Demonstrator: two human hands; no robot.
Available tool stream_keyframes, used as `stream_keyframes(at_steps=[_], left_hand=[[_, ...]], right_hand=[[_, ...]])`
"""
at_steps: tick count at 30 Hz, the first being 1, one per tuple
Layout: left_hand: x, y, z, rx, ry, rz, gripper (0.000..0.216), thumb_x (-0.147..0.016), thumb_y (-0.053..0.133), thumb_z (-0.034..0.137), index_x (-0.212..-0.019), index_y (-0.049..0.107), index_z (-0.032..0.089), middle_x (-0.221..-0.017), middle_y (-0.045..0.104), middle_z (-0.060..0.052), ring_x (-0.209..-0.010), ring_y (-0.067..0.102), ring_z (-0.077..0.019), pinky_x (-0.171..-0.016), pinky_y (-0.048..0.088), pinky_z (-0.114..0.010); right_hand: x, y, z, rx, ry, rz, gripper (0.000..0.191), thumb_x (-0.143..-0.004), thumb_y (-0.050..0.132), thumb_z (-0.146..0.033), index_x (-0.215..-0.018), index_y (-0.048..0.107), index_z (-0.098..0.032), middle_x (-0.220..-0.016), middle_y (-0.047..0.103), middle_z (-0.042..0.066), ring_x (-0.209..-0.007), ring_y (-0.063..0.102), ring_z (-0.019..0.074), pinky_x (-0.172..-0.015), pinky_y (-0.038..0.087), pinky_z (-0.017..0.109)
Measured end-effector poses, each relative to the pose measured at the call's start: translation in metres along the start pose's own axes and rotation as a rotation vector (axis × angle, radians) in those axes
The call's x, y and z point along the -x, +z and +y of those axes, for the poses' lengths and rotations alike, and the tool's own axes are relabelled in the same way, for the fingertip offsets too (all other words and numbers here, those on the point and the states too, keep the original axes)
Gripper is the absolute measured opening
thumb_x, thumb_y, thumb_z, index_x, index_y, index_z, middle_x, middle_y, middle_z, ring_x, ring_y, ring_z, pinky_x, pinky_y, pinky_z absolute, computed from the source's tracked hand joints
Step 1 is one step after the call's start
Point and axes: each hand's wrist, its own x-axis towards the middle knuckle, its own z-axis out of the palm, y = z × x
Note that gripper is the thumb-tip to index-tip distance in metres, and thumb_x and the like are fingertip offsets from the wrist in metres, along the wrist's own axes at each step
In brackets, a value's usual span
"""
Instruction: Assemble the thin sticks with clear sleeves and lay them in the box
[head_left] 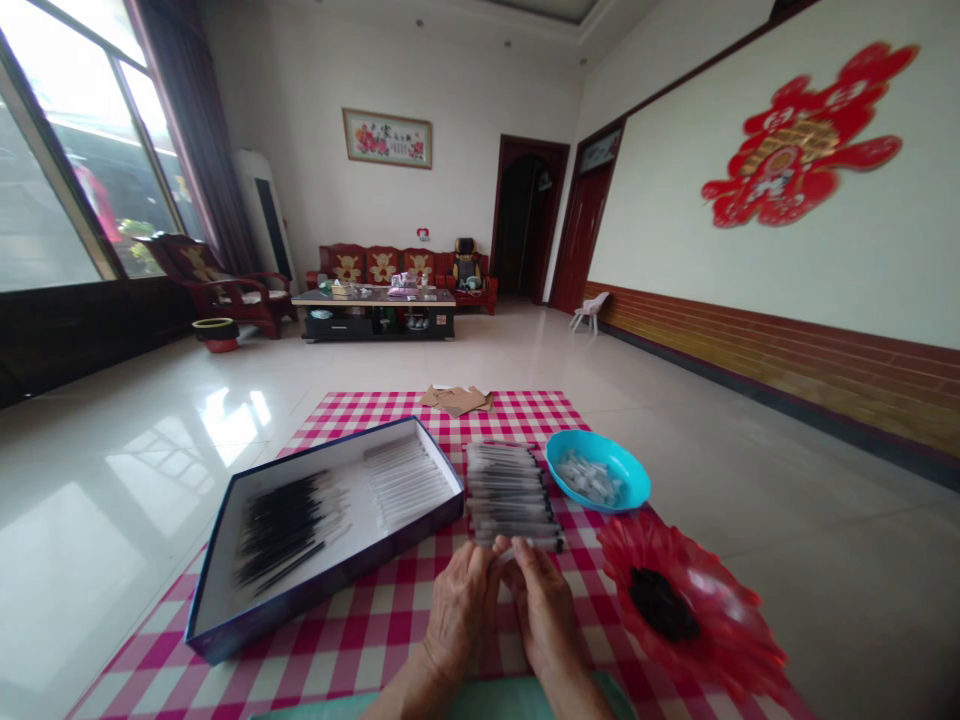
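Together, the person's left hand and right hand sit close at the near end of a stack of slim clear tubes, fingertips converging on a thin pale piece (too blurred to tell whether it is gripped or only touched). The black-tipped tubes lie side by side on a pink-and-white checked cloth spread over a glossy tiled floor.

Just left of the stack is a shallow, dark-blue-edged box, tilted in view by the wide lens. It holds a cluster of black-tipped rods on its left and paler clear tubes on its right. Beyond the stack, to the right, a turquoise bowl holds small clear pieces. Nearer the right hand, a red flower-shaped dish holds a dark clump.

Flattened cardboard lies at the cloth's far edge. Farther off stand a low coffee table with assorted items on it and a red sofa.
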Motion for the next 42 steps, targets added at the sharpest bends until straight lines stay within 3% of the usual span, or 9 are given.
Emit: stream_keyframes(at_steps=[5, 10, 14, 18, 23, 29, 32, 38, 42], left_hand=[[-0.009, 0.001, 0.003, 0.459, -0.213, -0.163, 0.017, -0.082, 0.056, 0.033, -0.074, 0.057, 0.018, -0.061, 0.058, 0.001, -0.053, 0.052, -0.0104, -0.052, 0.035, -0.021], [-0.019, -0.005, -0.004, 1.122, -0.695, -0.591, 0.033, -0.068, 0.068, 0.044, -0.067, 0.049, 0.017, -0.048, 0.052, 0.004, -0.033, 0.036, -0.0049, -0.035, 0.019, -0.018], [-0.020, -0.012, -0.008, 1.336, -0.822, -0.847, 0.037, -0.061, 0.074, 0.042, -0.067, 0.050, 0.016, -0.047, 0.049, 0.005, -0.031, 0.030, -0.0018, -0.034, 0.015, -0.016], [-0.018, -0.004, -0.005, 1.178, -0.610, -0.617, 0.037, -0.068, 0.068, 0.048, -0.068, 0.050, 0.016, -0.048, 0.050, 0.005, -0.034, 0.034, -0.0038, -0.036, 0.020, -0.018], [-0.012, 0.007, -0.002, 0.585, -0.266, -0.198, 0.020, -0.076, 0.059, 0.035, -0.069, 0.054, 0.017, -0.063, 0.060, 0.001, -0.055, 0.053, -0.0111, -0.052, 0.034, -0.021], [-0.004, 0.004, 0.000, 0.219, -0.209, -0.062, 0.011, -0.082, 0.051, 0.028, -0.077, 0.058, 0.020, -0.073, 0.065, -0.002, -0.067, 0.059, -0.0143, -0.060, 0.035, -0.023], [-0.008, 0.003, 0.001, 0.428, -0.283, -0.145, 0.018, -0.079, 0.055, 0.035, -0.072, 0.057, 0.019, -0.061, 0.059, 0.000, -0.056, 0.054, -0.0118, -0.054, 0.034, -0.022], [-0.019, -0.008, -0.007, 1.200, -0.776, -0.712, 0.033, -0.067, 0.067, 0.046, -0.071, 0.055, 0.015, -0.047, 0.050, 0.005, -0.031, 0.032, -0.0035, -0.034, 0.018, -0.017], [-0.017, -0.012, -0.012, 1.345, -0.814, -0.830, 0.033, -0.069, 0.068, 0.043, -0.078, 0.058, 0.012, -0.048, 0.050, 0.005, -0.029, 0.028, -0.0017, -0.031, 0.015, -0.016]], right_hand=[[-0.002, -0.007, -0.009, 0.111, -0.031, -0.060, 0.027, -0.071, 0.070, -0.042, -0.085, 0.071, -0.020, -0.085, 0.074, 0.004, -0.085, 0.067, 0.0223, -0.077, 0.051, 0.031], [-0.001, -0.012, -0.020, 0.110, -0.003, -0.188, 0.025, -0.074, 0.069, -0.041, -0.086, 0.069, -0.020, -0.087, 0.074, 0.005, -0.080, 0.068, 0.0229, -0.072, 0.052, 0.034], [0.003, -0.011, -0.026, 0.004, 0.049, -0.347, 0.022, -0.077, 0.067, -0.037, -0.090, 0.068, -0.020, -0.085, 0.074, 0.006, -0.082, 0.068, 0.0216, -0.077, 0.050, 0.034], [0.002, -0.009, -0.022, -0.065, 0.076, -0.309, 0.026, -0.079, 0.066, -0.039, -0.098, 0.066, -0.021, -0.096, 0.073, 0.007, -0.092, 0.066, 0.0215, -0.081, 0.048, 0.034], [-0.004, -0.009, -0.010, -0.081, 0.097, -0.165, 0.036, -0.078, 0.063, -0.047, -0.106, 0.062, -0.024, -0.102, 0.071, 0.006, -0.088, 0.067, 0.0213, -0.075, 0.051, 0.034], [-0.005, -0.008, -0.005, 0.082, 0.000, -0.034, 0.031, -0.068, 0.073, -0.044, -0.083, 0.071, -0.018, -0.084, 0.074, 0.005, -0.082, 0.068, 0.0232, -0.071, 0.053, 0.032], [-0.004, -0.009, -0.006, 0.091, -0.041, -0.019, 0.030, -0.069, 0.072, -0.043, -0.084, 0.071, -0.017, -0.085, 0.075, 0.005, -0.085, 0.068, 0.0230, -0.077, 0.053, 0.032], [-0.004, -0.010, -0.024, -0.059, 0.004, -0.077, 0.027, -0.067, 0.076, -0.039, -0.084, 0.068, -0.019, -0.080, 0.074, 0.004, -0.078, 0.069, 0.0210, -0.076, 0.054, 0.036], [-0.011, -0.011, -0.042, -0.146, -0.008, -0.107, 0.028, -0.065, 0.077, -0.039, -0.083, 0.067, -0.020, -0.081, 0.074, 0.003, -0.083, 0.069, 0.0212, -0.083, 0.052, 0.038]])
